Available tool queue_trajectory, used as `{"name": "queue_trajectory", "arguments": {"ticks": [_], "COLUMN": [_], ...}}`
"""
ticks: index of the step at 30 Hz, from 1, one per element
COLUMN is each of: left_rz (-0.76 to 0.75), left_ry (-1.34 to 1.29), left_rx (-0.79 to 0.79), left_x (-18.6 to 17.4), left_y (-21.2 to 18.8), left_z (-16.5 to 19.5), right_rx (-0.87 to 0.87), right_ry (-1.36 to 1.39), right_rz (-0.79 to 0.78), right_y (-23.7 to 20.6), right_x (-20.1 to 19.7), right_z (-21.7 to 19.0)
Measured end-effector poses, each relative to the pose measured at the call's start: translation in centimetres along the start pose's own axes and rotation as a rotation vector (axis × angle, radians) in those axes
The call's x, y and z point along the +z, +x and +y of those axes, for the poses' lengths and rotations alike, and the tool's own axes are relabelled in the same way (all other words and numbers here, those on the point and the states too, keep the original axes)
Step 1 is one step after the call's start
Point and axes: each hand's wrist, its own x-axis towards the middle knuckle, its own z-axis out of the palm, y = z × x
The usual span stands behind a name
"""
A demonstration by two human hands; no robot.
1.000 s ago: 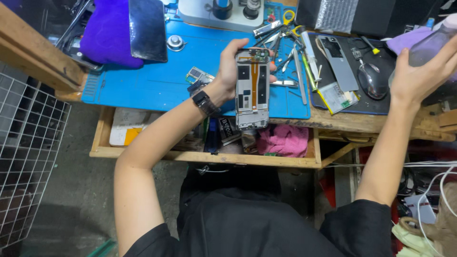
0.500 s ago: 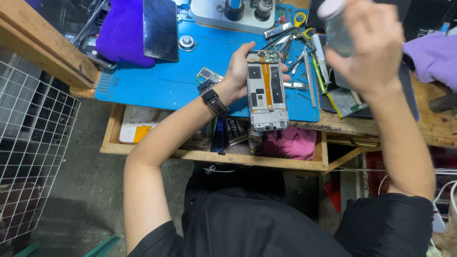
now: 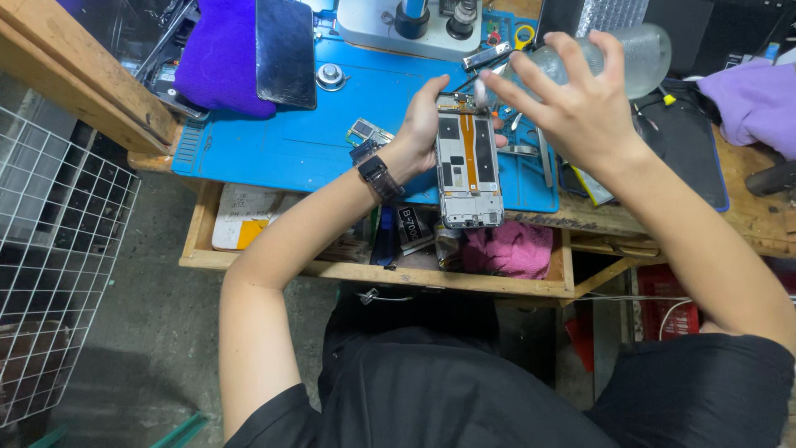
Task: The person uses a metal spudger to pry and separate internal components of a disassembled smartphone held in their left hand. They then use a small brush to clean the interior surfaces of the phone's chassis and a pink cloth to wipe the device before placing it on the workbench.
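1. The left hand [image 3: 424,124] is gripping an opened phone frame [image 3: 469,170] by its upper left edge; its fingers are curled close around that edge, with the thumb resting on the near side, and a dark wristwatch [image 3: 380,177] is sitting on the wrist.
2. The right hand [image 3: 580,108] is hovering at the upper end of the phone frame, its fingers loosely spread, with the index finger and thumb pinching a small white swab [image 3: 480,90] whose tip is touching or nearly touching the top edge of the frame.
3. The same hand is also holding a clear plastic bottle [image 3: 638,54] against the palm, the bottle lying roughly sideways and sticking out to the right.
4. The phone frame is being held above the front edge of the blue mat [image 3: 282,141] on the tabletop [image 3: 754,220], its long axis running away from the person, the lower end pointing toward the body over an open wooden drawer [image 3: 365,270].
5. The frame is showing its open inner side: a silvery rim, dark panels and an orange strip running down the middle.
6. A purple cloth [image 3: 217,62] and a dark flat panel [image 3: 285,51] are lying at the far left of the mat, well apart from both hands.
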Motion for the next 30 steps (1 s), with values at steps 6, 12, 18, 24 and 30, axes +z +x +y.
{"name": "queue_trajectory", "arguments": {"ticks": [6,12,18,24,30], "left_rz": [-0.026,-0.022,-0.049,-0.077,-0.122], "left_ry": [0.012,0.019,0.024,0.024,0.104], "left_rx": [0.016,0.021,0.005,0.009,0.047], "left_x": [0.0,-0.1,0.0,0.3,0.3], "left_y": [0.1,0.3,0.3,0.0,-0.6], "left_z": [0.1,0.2,0.4,0.4,0.5], "right_rx": [-0.006,-0.004,-0.001,0.074,0.453], "right_ry": [0.04,0.017,0.033,0.027,0.44], "right_rz": [0.062,0.068,0.033,-0.003,0.066], "right_y": [0.5,1.1,0.2,-0.8,-5.9], "right_x": [-0.4,0.0,-0.3,-1.3,-1.9], "right_z": [0.7,0.5,1.0,0.8,3.3]}}
